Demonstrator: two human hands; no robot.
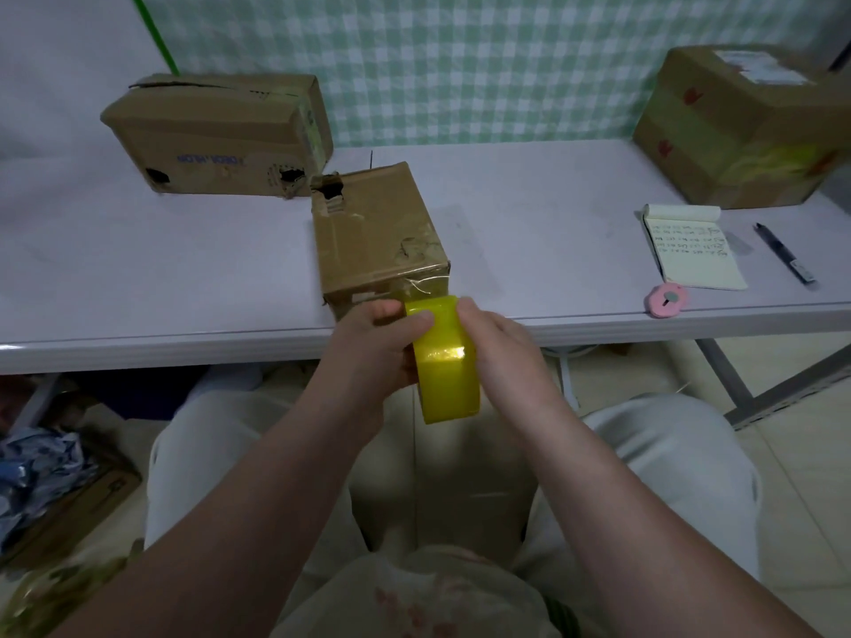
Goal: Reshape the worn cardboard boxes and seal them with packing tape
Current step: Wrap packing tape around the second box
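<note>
A yellow roll of packing tape (445, 361) is held upright just in front of the table's near edge. My left hand (373, 347) grips its left side, thumb lying across the top of the roll. My right hand (497, 347) grips its right side, fingertips on the roll's upper edge. Right behind the roll stands a small worn cardboard box (375, 237) with a torn hole at its far corner and clear tape on its near end. A longer worn box (216, 135) with two holes sits at the back left. A third, larger box (741, 126) stands at the back right.
On the white table (138, 269), right side, lie an open notebook (690, 250), a black pen (783, 253) and a small pink cutter (667, 300) near the edge. Below the table at left are crumpled paper and a box (50, 481). My lap fills the lower view.
</note>
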